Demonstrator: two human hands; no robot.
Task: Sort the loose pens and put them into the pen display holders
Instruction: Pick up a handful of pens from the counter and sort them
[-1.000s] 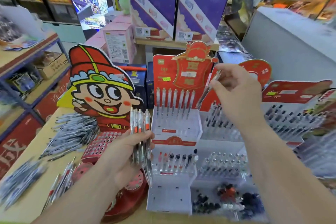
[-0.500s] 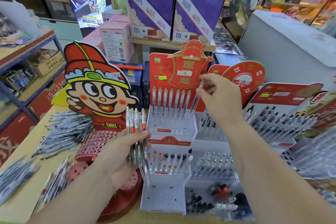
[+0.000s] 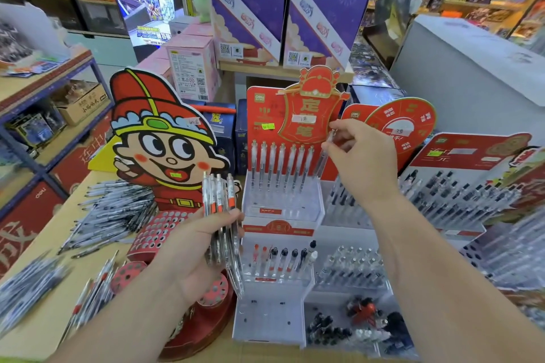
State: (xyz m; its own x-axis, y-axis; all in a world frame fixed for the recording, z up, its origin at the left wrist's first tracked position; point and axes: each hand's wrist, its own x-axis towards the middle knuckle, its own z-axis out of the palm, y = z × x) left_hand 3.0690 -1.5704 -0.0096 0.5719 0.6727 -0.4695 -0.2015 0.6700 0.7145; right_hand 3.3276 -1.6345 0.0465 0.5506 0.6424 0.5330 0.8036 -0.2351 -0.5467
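Right hand (image 3: 361, 160) lowered its pen (image 3: 323, 156) to the holder (image 3: 283, 203).

You see a bright shop with soft, even light and almost no shadows. The middle looks sharp. The pens (image 3: 26, 286) at the left edge and the pen racks (image 3: 507, 250) at the right edge look smeared and blurry. Straight lines bend near the edges.

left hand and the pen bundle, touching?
Touching. The head view shows the left hand with fingers wrapped across the upright pen bundle.
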